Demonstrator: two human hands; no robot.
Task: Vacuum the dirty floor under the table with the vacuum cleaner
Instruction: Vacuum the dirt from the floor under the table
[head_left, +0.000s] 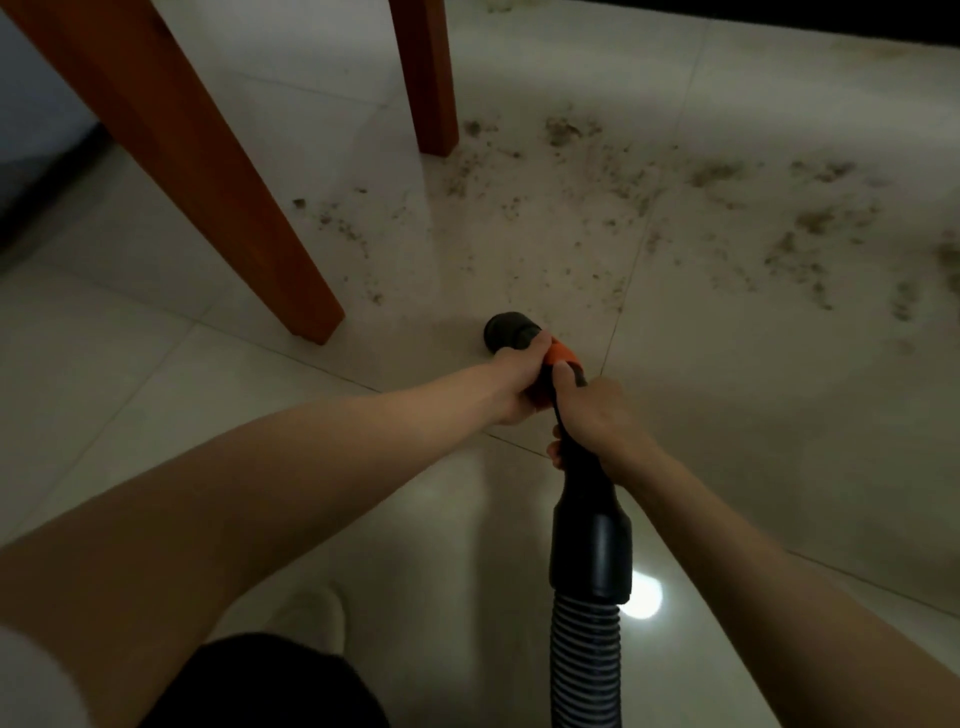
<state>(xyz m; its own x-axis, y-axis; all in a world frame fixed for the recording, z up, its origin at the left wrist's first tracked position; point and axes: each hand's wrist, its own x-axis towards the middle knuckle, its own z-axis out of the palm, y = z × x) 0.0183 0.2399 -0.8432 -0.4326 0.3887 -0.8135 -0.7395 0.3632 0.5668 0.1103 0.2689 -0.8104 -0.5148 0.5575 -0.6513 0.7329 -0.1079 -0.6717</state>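
I hold a black vacuum wand with both hands; its ribbed hose runs down toward me. My left hand grips the orange collar just behind the round black nozzle. My right hand wraps around the black tube right behind it. The nozzle points down at pale floor tiles, short of the brown dirt scattered across the tiles beyond it, under the table.
Two orange-brown wooden table legs stand ahead: a near one at left and a far one at centre. Dirt spreads right toward the frame edge. My slippered foot is at the bottom. A dark wall base runs along the far edge.
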